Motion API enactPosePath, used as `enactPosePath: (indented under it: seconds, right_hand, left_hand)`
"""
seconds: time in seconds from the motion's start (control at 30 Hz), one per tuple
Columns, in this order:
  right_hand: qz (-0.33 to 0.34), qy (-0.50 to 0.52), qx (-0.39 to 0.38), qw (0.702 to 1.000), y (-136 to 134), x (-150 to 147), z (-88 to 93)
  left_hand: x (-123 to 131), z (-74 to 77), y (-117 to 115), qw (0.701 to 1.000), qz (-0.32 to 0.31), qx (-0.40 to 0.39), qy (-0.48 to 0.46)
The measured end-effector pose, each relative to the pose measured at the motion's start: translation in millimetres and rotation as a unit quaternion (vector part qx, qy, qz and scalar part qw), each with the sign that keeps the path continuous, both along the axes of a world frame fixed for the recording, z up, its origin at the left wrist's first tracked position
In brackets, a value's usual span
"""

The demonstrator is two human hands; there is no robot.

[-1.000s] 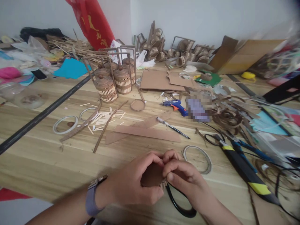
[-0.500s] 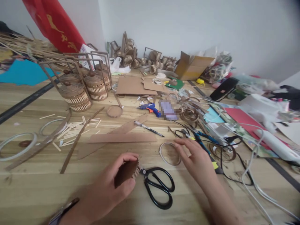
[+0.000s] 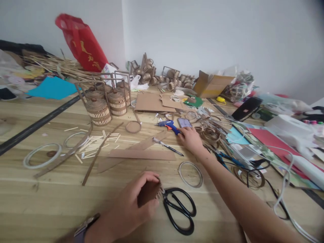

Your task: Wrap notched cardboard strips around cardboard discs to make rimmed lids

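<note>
My left hand (image 3: 131, 202) curls around a round brown cardboard piece (image 3: 149, 193), whose rim is lined with short pale sticks. Black-handled scissors (image 3: 181, 209) lie just right of it, their blades hidden behind the piece. Farther forward, my right hand (image 3: 191, 139) has its fingers closed on the handle end of a blue hot glue gun (image 3: 168, 125), which lies on the table pointing left. Behind that hand is a phone (image 3: 184, 122). A pale wire ring (image 3: 191, 174) lies between the scissors and my right forearm. A pen (image 3: 168, 146) rests left of the right hand.
Cardboard strips (image 3: 141, 154) and loose small sticks (image 3: 95, 145) lie left of centre. Lidded, handled basket-like containers (image 3: 98, 113) stand at back left. A cardboard sheet (image 3: 152, 103) and an open box (image 3: 212, 84) are farther back. Cables (image 3: 286, 179) and pliers (image 3: 222, 158) lie on the right.
My right hand has left the wire ring and reached forward to the glue gun's handle. The left hand still holds the cardboard piece. The camera view has shifted left and up.
</note>
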State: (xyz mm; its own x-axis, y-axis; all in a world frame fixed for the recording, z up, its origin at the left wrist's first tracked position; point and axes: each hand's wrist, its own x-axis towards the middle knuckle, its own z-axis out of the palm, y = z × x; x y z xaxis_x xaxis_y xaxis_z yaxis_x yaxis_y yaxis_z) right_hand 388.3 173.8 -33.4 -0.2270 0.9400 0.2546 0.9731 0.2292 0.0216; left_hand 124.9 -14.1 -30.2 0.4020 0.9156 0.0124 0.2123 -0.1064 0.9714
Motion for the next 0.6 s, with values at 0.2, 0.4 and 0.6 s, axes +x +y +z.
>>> enactPosePath:
  seconds: [0.2,0.4,0.6]
  right_hand:
    - [-0.008,-0.021,-0.006,1.000,14.9,-6.8,1.4]
    - [0.011,0.035,0.006,0.999,0.7,-26.9,28.4]
    - [0.277,0.224,0.015,0.934,-116.1,-73.1,94.8]
  left_hand:
    - [2.1,5.9,1.8,0.999,-0.006,0.009,-0.030]
    - [1.7,5.0,1.6,0.999,0.015,0.010,-0.049]
    - [-2.9,-2.2,3.3,0.991,0.126,-0.035,-0.037]
